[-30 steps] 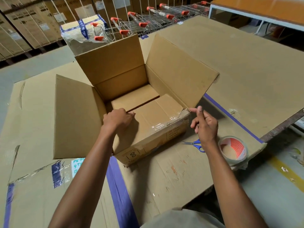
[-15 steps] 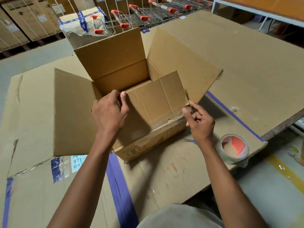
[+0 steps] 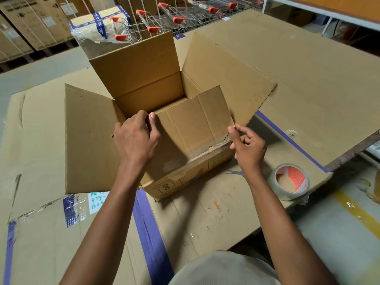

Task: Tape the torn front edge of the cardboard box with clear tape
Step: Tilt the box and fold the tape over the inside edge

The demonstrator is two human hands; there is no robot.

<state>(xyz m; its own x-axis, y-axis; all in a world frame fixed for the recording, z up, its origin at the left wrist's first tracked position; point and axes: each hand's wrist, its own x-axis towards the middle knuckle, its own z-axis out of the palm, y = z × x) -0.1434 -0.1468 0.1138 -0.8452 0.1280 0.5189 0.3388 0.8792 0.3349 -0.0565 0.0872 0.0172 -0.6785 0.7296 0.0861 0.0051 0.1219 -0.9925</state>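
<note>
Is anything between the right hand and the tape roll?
Nothing visible. The tape roll lies in the open beside the right hand; the scissors lie under the wrist, off that path.

Cardboard-covered table (image 3: 308, 83) with blue tape strips (image 3: 152, 239), open cardboard box (image 3: 185, 182) on it, tape roll (image 3: 304, 189) near right edge, scissors (image 3: 235, 172) beside box

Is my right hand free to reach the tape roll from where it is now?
Probably yes. The right hand only pinches the box flap corner, and the tape roll lies just beside that wrist on the cardboard-covered table, with nothing between them.
</note>
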